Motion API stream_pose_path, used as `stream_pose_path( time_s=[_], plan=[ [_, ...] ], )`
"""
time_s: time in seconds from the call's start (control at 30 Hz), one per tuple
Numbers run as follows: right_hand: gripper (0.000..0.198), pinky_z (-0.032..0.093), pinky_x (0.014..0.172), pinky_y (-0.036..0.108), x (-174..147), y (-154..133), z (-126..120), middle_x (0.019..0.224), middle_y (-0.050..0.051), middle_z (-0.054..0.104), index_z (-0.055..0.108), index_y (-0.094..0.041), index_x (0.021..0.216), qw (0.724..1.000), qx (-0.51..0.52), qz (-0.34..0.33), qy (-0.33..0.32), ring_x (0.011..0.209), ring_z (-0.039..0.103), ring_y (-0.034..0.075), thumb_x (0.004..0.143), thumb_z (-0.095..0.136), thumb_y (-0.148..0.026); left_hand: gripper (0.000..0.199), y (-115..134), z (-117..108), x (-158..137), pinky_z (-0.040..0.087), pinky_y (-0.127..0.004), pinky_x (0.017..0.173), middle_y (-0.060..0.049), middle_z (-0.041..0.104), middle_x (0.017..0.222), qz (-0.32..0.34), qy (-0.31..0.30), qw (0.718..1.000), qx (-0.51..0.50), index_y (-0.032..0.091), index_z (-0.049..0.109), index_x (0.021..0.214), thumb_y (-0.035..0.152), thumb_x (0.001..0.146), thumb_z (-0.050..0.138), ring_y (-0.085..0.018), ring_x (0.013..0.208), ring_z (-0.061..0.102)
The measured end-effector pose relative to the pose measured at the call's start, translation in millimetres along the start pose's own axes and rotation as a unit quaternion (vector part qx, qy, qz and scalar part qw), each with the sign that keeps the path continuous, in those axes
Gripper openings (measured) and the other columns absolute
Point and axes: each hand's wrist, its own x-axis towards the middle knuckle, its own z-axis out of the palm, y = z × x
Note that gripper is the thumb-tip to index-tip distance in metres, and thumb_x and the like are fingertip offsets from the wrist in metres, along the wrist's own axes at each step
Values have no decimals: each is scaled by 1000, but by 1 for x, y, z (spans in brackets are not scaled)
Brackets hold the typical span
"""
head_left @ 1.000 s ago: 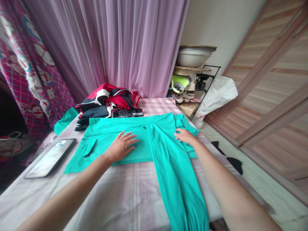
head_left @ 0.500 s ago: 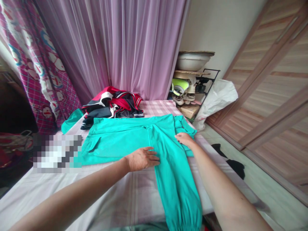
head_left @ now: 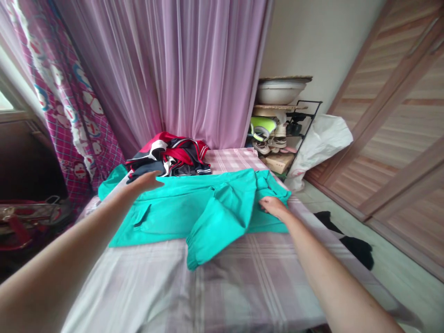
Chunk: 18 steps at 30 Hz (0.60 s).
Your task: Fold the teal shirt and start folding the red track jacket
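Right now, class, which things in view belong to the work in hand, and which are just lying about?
In the work:
- teal garment
- right hand on it
- left hand near its far edge
- checked cloth beneath

Apparently lying about:
- red-and-dark clothes heap
- white basin
- small box
- white bag

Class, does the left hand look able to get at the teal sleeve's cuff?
Probably yes: the left hand is near the garment, and the cuff lies uncovered past its near edge, nothing visibly blocking.
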Motion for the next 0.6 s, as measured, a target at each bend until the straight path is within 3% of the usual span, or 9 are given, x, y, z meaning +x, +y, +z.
stream_pose_path(
  time_s=[0.07, 0.13, 0.2, 0.27, 0.3, 0.4, 0.5, 0.57, 0.6],
  plan=[
    [25, 44, 55, 24, 0, -3, 0, 69, 2, 70, 70, -20, 75, 1000, -9, -9, -3, 59, 61, 14, 89, 53, -32, 53, -18, -20, -3, 45, -48, 104, -16, 74, 117, -4, 20, 999, 40, 10, 68, 112, 39, 69, 75, -39, 122, 60],
    [25, 41, 55, 24, 1, -6, 1, 64, 1, 67, 69, -20, 70, 1000, -22, -22, -4, 59, 59, 14, 87, 55, -32, 47, -20, -8, -21, 50, -41, 99, -11, 76, 112, 20, 7, 998, 58, 15, 71, 109, 44, 72, 71, -33, 113, 67],
    [25, 39, 56, 25, 1, -9, 3, 60, 0, 64, 68, -20, 66, 999, -35, -39, 0, 60, 57, 15, 85, 56, -32, 37, -10, 30, -49, 55, -30, 86, -2, 79, 102, 73, -52, 995, 53, 25, 74, 103, 50, 77, 67, -23, 95, 73],
    [25, 37, 58, 25, 0, -12, 5, 62, 0, 64, 67, -20, 65, 998, -43, -53, 6, 63, 56, 15, 85, 56, -31, 40, 7, 74, -77, 55, -28, 78, 0, 79, 101, 185, -173, 966, 45, 28, 74, 107, 57, 83, 61, -20, 88, 73],
    [25, 37, 58, 25, -1, -13, 7, 65, 1, 65, 68, -20, 67, 997, -46, -58, 9, 65, 57, 15, 85, 55, -31, 43, 15, 93, -89, 55, -28, 77, -1, 79, 104, 220, -205, 953, 41, 28, 73, 110, 59, 83, 61, -20, 88, 73],
    [23, 37, 59, 24, -3, -13, 11, 73, 1, 70, 70, -20, 73, 997, -47, -65, 13, 70, 59, 16, 86, 53, -28, 38, 33, 125, -107, 54, -31, 75, -4, 78, 98, 251, -218, 941, 67, 24, 75, 95, 56, 82, 62, -22, 87, 70],
    [24, 39, 60, 23, -3, -12, 13, 75, 1, 72, 71, -19, 77, 997, -45, -66, 10, 71, 61, 16, 87, 51, -27, 37, 36, 116, -95, 51, -29, 70, 0, 74, 83, 207, -286, 936, 1, 21, 72, 80, 57, 81, 63, -19, 79, 66],
    [25, 40, 62, 24, -3, -10, 13, 77, 2, 74, 73, -19, 78, 997, -42, -66, 11, 74, 63, 17, 88, 51, -27, 44, 30, 91, -77, 51, -29, 67, 1, 71, 77, 135, -319, 935, -80, 20, 72, 81, 64, 75, 68, -18, 76, 65],
    [25, 41, 63, 24, -3, -10, 13, 79, 3, 74, 73, -19, 80, 997, -40, -66, 12, 76, 64, 18, 88, 52, -28, 49, 24, 75, -67, 52, -30, 67, 1, 71, 77, 88, -303, 942, -115, 20, 72, 85, 67, 71, 71, -19, 77, 65]
  ],
)
